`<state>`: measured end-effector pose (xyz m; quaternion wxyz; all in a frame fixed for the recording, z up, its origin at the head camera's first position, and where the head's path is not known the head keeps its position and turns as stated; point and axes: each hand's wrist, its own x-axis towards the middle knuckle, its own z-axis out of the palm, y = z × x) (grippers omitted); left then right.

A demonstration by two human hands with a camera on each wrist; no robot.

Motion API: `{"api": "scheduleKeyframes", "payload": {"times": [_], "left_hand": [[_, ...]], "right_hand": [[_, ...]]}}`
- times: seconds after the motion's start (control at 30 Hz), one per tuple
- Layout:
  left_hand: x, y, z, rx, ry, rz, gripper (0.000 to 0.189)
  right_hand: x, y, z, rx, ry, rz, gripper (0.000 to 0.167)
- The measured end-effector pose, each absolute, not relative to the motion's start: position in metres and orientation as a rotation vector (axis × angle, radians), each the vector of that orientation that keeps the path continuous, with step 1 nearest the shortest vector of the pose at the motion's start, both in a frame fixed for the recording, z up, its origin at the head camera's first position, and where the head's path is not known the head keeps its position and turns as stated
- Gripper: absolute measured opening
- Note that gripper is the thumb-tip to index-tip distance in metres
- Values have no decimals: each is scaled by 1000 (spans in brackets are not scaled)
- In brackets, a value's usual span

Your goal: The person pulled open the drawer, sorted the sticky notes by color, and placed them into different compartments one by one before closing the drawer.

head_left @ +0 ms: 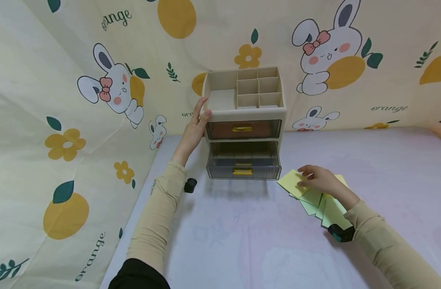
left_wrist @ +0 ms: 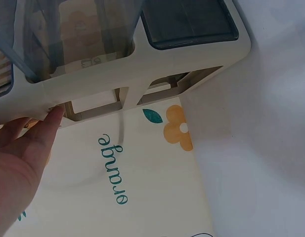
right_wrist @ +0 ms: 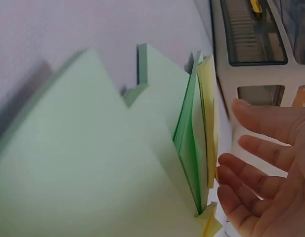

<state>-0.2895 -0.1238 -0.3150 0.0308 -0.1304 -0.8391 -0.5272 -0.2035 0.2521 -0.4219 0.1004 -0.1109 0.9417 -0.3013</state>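
Note:
A white desktop drawer organizer (head_left: 246, 114) stands against the patterned backdrop, with an open compartment top and two drawers. Its lower transparent drawer (head_left: 220, 172) is pulled out; the upper brown-tinted one is closed. My left hand (head_left: 192, 134) holds the organizer's left side, thumb at the front edge; the left wrist view shows that hand (left_wrist: 19, 168) at its side wall. Several sticky note pads lie fanned on the table, a yellow pad (head_left: 289, 181) on top and green pads (head_left: 332, 212) below. My right hand (head_left: 323, 182) hovers over them, its fingers loosely bent and apart around nothing (right_wrist: 271, 173).
A pale tablecloth (head_left: 242, 241) covers the table. Behind and to the left hangs a cream backdrop (head_left: 220, 48) printed with rabbits and oranges. Dark wrist devices sit at the left forearm (head_left: 190, 185) and the right wrist (head_left: 340, 233).

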Motion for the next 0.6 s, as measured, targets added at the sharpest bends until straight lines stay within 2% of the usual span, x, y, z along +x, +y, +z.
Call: {"api": "scheduleKeyframes", "payload": {"times": [0.6], "left_hand": [[-287,-123,-314,-399,-2598,-1603,73]], "right_hand": [[-207,252,-427,-333,2784,-867,60]]}}
